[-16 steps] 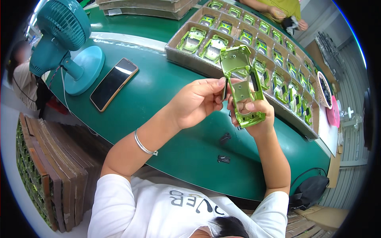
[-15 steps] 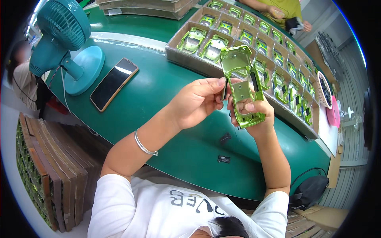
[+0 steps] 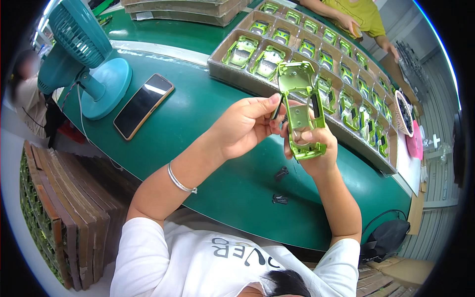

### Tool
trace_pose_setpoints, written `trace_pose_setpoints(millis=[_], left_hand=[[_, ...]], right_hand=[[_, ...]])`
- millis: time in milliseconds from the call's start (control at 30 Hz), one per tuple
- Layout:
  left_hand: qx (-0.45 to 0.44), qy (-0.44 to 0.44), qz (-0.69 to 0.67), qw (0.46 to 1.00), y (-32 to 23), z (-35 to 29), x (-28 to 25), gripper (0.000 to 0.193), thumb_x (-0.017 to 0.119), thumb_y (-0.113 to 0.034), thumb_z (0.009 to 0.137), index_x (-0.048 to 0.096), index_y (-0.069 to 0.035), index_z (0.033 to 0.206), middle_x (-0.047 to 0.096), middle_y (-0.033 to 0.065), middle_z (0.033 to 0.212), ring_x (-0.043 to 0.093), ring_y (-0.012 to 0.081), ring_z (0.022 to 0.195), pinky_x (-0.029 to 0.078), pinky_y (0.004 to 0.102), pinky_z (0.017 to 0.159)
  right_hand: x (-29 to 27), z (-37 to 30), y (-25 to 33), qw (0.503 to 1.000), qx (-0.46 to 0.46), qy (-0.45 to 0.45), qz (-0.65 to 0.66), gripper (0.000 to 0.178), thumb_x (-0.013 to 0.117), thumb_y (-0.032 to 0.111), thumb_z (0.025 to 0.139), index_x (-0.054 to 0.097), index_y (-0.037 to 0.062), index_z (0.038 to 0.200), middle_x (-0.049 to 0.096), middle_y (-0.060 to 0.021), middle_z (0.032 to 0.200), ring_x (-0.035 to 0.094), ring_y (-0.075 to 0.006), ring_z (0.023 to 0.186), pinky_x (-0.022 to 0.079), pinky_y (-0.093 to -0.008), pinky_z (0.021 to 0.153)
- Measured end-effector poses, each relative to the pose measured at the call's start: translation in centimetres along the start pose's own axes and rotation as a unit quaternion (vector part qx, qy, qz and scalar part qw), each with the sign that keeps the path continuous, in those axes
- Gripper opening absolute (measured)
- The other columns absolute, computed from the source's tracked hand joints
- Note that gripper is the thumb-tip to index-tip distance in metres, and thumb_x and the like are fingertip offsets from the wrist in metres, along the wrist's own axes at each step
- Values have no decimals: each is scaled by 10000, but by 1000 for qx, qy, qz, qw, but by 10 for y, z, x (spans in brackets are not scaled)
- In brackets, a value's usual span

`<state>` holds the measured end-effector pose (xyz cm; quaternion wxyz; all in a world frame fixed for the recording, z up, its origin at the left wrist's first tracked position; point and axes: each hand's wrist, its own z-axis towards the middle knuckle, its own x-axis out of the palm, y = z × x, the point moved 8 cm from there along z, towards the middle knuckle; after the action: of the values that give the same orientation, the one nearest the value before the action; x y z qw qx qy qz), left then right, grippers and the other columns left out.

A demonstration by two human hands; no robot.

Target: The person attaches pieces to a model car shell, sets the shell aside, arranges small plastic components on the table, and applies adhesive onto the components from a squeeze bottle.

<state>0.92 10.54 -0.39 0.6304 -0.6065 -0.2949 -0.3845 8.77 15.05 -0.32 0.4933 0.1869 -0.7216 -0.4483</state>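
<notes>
My right hand grips a green toy car body shell by its lower end, with the thumb inside the shell. The hollow underside faces me, and the shell stands tilted up. Close to the shell's left side, my left hand pinches a small dark strip-like part between thumb and forefinger. Whether that part touches the shell I cannot tell. Below my hands, two small black parts lie apart on the green table.
A divided cardboard tray of green car shells spans the far side. A phone and a teal fan stand left. A basket of black parts is at the right. Across the table is a co-worker in a yellow-green shirt.
My right hand and the car shell have shifted slightly down and left. My left hand keeps its pinch on the dark part. The co-worker's hands have moved apart, the dark-and-white item gone from view.
</notes>
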Motion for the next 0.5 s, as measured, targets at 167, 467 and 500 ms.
trace_pose_setpoints(millis=[167,467,500], left_hand=[[165,-97,79,978,-21,-4,5,236,527,-73,848,518,13,1068,553,91,918,522,149,838,431,272,788],[536,-101,701,459,-57,-48,57,225,640,10,691,586,-18,907,577,98,858,541,262,728,455,319,642],[537,-97,699,462,-56,-46,58,225,640,10,691,586,-18,907,577,98,858,541,262,728,455,319,642]], right_hand=[[-2,-6,-8,993,-7,-51,103,536,488,117,657,407,31,1180,542,-148,879,560,-251,710,449,-366,606],[49,-28,-34,957,157,102,220,487,487,183,728,403,-36,1155,555,-207,911,600,-320,746,493,-391,655],[45,-27,-33,958,197,127,166,477,501,259,752,459,-73,1092,587,-197,865,614,-294,729,508,-383,611]])
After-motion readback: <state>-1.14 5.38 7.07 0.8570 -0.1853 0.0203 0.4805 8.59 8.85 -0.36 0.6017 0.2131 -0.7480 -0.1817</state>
